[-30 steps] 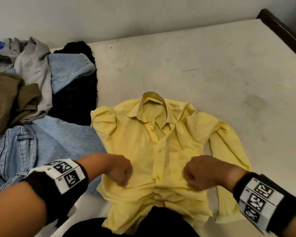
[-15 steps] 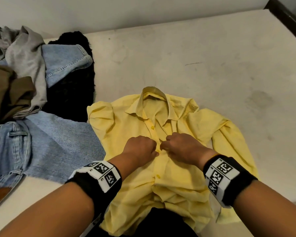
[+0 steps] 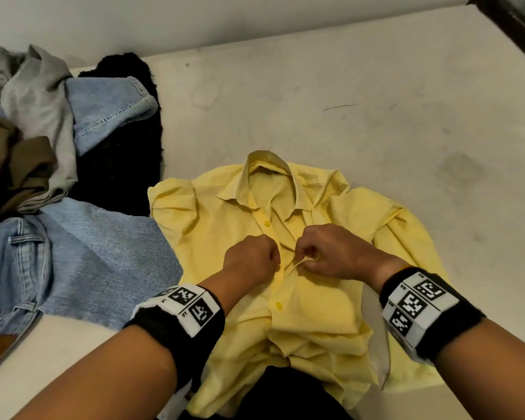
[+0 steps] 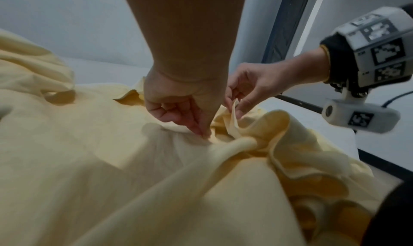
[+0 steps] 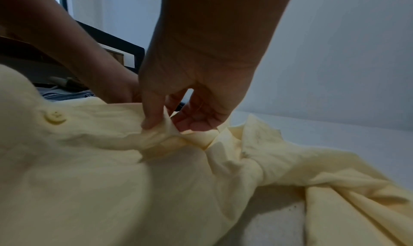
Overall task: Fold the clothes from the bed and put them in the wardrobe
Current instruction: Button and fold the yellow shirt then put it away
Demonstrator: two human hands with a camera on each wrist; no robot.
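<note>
A yellow button-up shirt (image 3: 225,225) lies front up on the bed (image 3: 376,101), collar away from me, its hem hanging over the near edge. Both hands meet at the button placket in the chest area. My left hand (image 3: 255,259) pinches the left placket edge (image 4: 205,135) with curled fingers. My right hand (image 3: 325,253) pinches the right placket edge (image 5: 165,126) between thumb and fingers and lifts it slightly. One yellow button (image 3: 266,223) shows above the hands, another (image 3: 278,305) below them. The shirt (image 4: 89,161) fills the left wrist view, and in the right wrist view the shirt (image 5: 111,179) bunches below the fingers.
A heap of clothes lies at the left: light blue jeans (image 3: 73,256), a grey garment (image 3: 40,95), a brown garment (image 3: 15,165) and a black fuzzy one (image 3: 125,153). The white wall runs along the back. A dark bed frame (image 3: 509,22) edges the far right.
Both hands moved from the shirt's waist up to the chest and came together at the placket. The right hand now lifts the placket edge.
</note>
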